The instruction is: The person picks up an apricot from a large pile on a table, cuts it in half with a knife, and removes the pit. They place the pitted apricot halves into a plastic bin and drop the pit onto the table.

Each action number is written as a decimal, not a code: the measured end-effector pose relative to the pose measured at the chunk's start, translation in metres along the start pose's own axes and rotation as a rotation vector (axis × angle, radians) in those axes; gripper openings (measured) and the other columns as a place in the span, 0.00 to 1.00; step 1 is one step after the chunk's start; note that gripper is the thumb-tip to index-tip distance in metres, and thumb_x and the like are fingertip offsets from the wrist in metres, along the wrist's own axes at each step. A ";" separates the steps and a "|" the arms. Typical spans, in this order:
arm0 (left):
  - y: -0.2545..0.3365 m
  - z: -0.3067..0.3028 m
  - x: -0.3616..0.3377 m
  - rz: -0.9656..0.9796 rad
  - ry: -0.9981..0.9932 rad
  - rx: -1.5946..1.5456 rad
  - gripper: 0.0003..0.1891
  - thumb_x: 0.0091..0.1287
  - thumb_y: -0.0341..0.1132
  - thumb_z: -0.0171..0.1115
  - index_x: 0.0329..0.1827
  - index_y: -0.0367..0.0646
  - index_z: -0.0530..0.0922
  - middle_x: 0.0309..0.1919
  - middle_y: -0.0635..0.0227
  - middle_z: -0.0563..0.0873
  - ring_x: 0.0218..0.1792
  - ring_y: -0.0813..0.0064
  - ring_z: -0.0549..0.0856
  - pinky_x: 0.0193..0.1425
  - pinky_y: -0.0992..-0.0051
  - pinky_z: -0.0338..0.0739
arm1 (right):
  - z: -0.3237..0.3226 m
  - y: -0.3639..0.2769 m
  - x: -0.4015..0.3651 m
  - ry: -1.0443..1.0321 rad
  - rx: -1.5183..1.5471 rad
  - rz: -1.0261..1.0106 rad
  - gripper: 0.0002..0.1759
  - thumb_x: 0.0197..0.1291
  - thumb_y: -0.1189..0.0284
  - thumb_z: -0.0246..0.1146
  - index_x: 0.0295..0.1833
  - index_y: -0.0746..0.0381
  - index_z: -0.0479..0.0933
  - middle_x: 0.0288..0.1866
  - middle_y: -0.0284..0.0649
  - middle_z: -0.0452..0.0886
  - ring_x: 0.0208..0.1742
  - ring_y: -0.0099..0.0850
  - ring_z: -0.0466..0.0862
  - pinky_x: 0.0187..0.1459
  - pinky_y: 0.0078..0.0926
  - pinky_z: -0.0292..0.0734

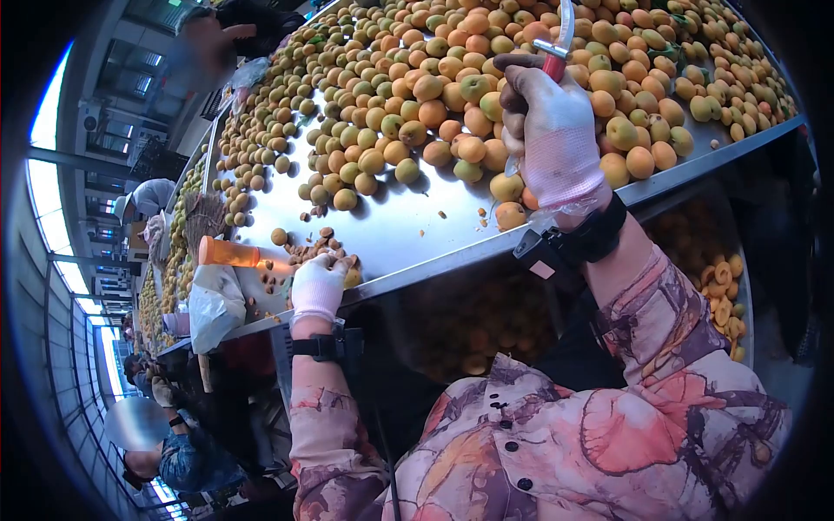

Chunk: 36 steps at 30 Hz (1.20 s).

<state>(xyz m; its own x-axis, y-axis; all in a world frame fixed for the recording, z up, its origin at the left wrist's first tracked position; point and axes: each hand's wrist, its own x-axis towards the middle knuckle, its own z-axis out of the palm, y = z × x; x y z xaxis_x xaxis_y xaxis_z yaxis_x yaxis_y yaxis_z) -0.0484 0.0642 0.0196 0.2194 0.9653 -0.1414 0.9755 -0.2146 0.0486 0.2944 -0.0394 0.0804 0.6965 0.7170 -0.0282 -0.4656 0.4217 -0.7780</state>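
My right hand (pixel 556 130), in a pale glove with darkened fingertips, is closed round the red handle of a curved knife (pixel 557 56), its blade pointing up and away. It is over the apricots (pixel 426 113) on the metal table (pixel 434 230). Near the table's front edge at the left, my left hand (pixel 320 282) wears a similar glove. Its fingers are bent over a pile of brown pits (pixel 314 247), beside a greenish apricot (pixel 352 278). What its fingertips hold, if anything, is too small to make out.
An orange cup (pixel 229 253) lies on its side left of the pits, near a white plastic bag (pixel 217 304). Below the table edge, cut apricots (pixel 723 291) sit in a container at the right. Other people (pixel 187 451) are at the left.
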 end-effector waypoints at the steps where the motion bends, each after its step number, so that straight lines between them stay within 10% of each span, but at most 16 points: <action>1: 0.006 -0.002 0.000 0.012 -0.061 0.045 0.21 0.67 0.53 0.64 0.43 0.41 0.88 0.40 0.47 0.89 0.45 0.50 0.88 0.53 0.58 0.80 | 0.000 0.000 -0.002 0.007 -0.012 0.034 0.09 0.70 0.72 0.58 0.47 0.66 0.80 0.26 0.30 0.72 0.17 0.14 0.65 0.16 0.16 0.56; 6: -0.001 0.018 0.021 0.005 -0.195 0.086 0.26 0.57 0.51 0.71 0.49 0.38 0.86 0.44 0.47 0.89 0.48 0.50 0.88 0.56 0.61 0.82 | -0.005 0.018 0.000 -0.074 -0.340 -0.152 0.12 0.74 0.69 0.56 0.53 0.63 0.81 0.28 0.29 0.71 0.16 0.15 0.67 0.15 0.16 0.58; 11: -0.013 0.021 0.018 -0.026 -0.167 -0.049 0.25 0.58 0.47 0.67 0.52 0.37 0.85 0.50 0.47 0.87 0.52 0.51 0.87 0.61 0.63 0.80 | -0.006 0.033 0.008 -0.010 -0.174 0.071 0.15 0.73 0.64 0.58 0.59 0.58 0.80 0.27 0.24 0.69 0.14 0.13 0.60 0.13 0.15 0.52; 16: -0.018 -0.018 -0.026 0.021 0.074 -1.022 0.23 0.65 0.39 0.70 0.58 0.33 0.81 0.48 0.58 0.89 0.50 0.65 0.88 0.53 0.71 0.81 | 0.001 0.049 0.000 -0.101 -0.108 0.149 0.14 0.73 0.69 0.57 0.59 0.61 0.79 0.29 0.25 0.70 0.15 0.12 0.60 0.13 0.14 0.50; 19: -0.037 -0.037 -0.073 -0.046 -0.123 -1.814 0.22 0.73 0.36 0.63 0.68 0.41 0.74 0.56 0.58 0.84 0.52 0.64 0.86 0.53 0.68 0.83 | 0.014 0.050 -0.006 -0.180 -0.065 0.167 0.14 0.71 0.70 0.57 0.57 0.64 0.78 0.28 0.26 0.70 0.15 0.12 0.63 0.13 0.13 0.50; 24: -0.077 -0.070 -0.144 0.151 0.268 -2.269 0.20 0.76 0.32 0.57 0.70 0.41 0.72 0.61 0.57 0.81 0.57 0.56 0.85 0.58 0.63 0.84 | 0.040 0.050 -0.026 -0.159 -0.114 0.217 0.12 0.71 0.71 0.58 0.55 0.64 0.78 0.27 0.28 0.71 0.16 0.14 0.63 0.13 0.14 0.53; 29: -0.117 -0.089 -0.179 0.068 0.614 -2.090 0.18 0.76 0.29 0.59 0.67 0.41 0.73 0.56 0.60 0.83 0.49 0.64 0.87 0.55 0.70 0.85 | 0.055 0.057 -0.041 -0.173 -0.150 0.204 0.12 0.71 0.71 0.58 0.55 0.65 0.77 0.26 0.28 0.71 0.15 0.13 0.64 0.13 0.13 0.53; 36: -0.074 -0.087 -0.188 -0.194 0.264 -1.631 0.19 0.72 0.28 0.61 0.65 0.37 0.74 0.51 0.57 0.84 0.38 0.72 0.85 0.43 0.78 0.82 | 0.053 0.060 -0.041 -0.197 -0.179 0.159 0.08 0.69 0.71 0.60 0.50 0.61 0.78 0.26 0.29 0.75 0.14 0.14 0.67 0.13 0.15 0.57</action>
<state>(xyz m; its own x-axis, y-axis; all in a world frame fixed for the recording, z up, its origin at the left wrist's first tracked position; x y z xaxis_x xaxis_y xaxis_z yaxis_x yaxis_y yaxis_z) -0.1630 -0.0883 0.1283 -0.0695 0.9907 -0.1169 -0.0917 0.1104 0.9896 0.2087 -0.0144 0.0680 0.4953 0.8673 -0.0501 -0.4447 0.2035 -0.8723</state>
